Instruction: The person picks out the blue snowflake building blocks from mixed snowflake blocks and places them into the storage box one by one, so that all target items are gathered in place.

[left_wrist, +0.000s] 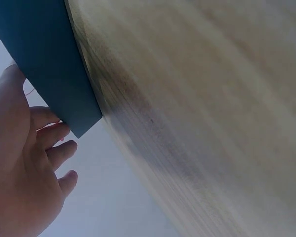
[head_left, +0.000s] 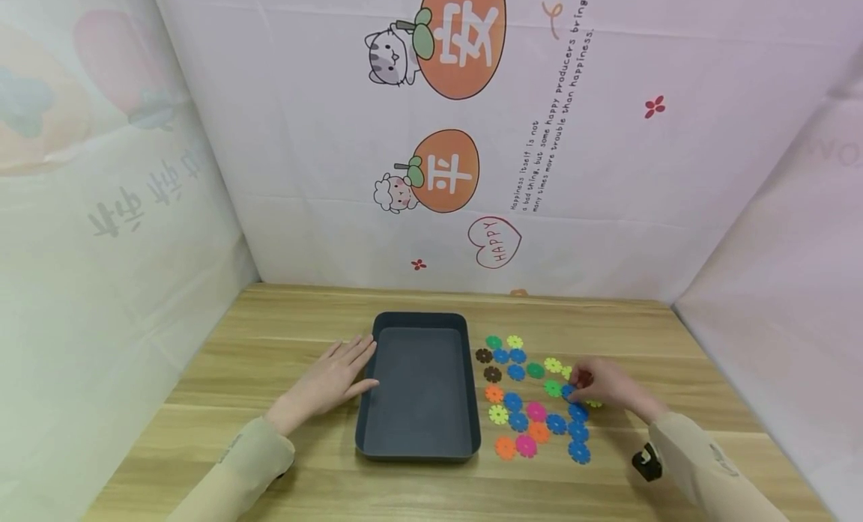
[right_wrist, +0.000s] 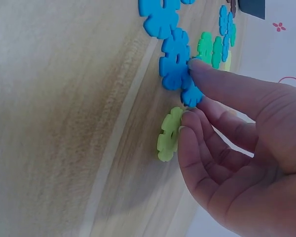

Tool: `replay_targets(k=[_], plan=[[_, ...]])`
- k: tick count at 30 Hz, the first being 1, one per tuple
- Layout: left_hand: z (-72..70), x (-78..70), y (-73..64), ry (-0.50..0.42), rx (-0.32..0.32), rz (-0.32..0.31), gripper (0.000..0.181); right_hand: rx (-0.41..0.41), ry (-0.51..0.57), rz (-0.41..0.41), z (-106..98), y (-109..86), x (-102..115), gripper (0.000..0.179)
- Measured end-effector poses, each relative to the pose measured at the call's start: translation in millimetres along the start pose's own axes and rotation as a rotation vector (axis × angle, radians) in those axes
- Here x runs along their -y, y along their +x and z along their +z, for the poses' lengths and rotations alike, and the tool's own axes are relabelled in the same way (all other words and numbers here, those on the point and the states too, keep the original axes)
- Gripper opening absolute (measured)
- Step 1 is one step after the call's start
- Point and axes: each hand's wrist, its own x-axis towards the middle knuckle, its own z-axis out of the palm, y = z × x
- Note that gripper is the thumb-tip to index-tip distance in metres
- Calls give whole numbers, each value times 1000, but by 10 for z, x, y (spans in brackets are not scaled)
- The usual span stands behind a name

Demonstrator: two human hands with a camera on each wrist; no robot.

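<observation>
My left hand (head_left: 335, 376) lies with straight fingers against the left rim of a dark grey tray (head_left: 418, 447). The left wrist view shows its fingers beside the tray's outer wall (left_wrist: 49, 64). Over on the right, my right hand (head_left: 603, 383) has its thumb and fingers curled at a blue snowflake disc (right_wrist: 191, 95), pinching it low over the wooden table. Another blue disc (right_wrist: 175, 61) lies right by the thumb tip. Beneath the other fingertips is a yellow disc (right_wrist: 169, 136), flat on the wood.
Several flat flower-shaped discs in blue, green, yellow, orange, pink and brown lie right of the tray, among them a pink disc (head_left: 526, 445) and a brown disc (head_left: 492, 374). A printed white cloth (head_left: 323, 170) hangs behind the wooden table (head_left: 222, 372) and at both sides.
</observation>
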Motion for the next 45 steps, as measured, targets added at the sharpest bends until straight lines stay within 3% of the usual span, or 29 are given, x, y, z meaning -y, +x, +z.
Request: replay_targets(k=[20, 29, 45], plan=[[13, 24, 5, 5, -13, 16, 71, 45, 105, -75, -126, 4, 82, 9], [16, 29, -13, 13, -21, 16, 72, 104, 247, -99, -165, 116, 426, 15], [15, 61, 36, -24, 14, 29, 74, 176, 396, -135, 5, 447, 1064, 16]])
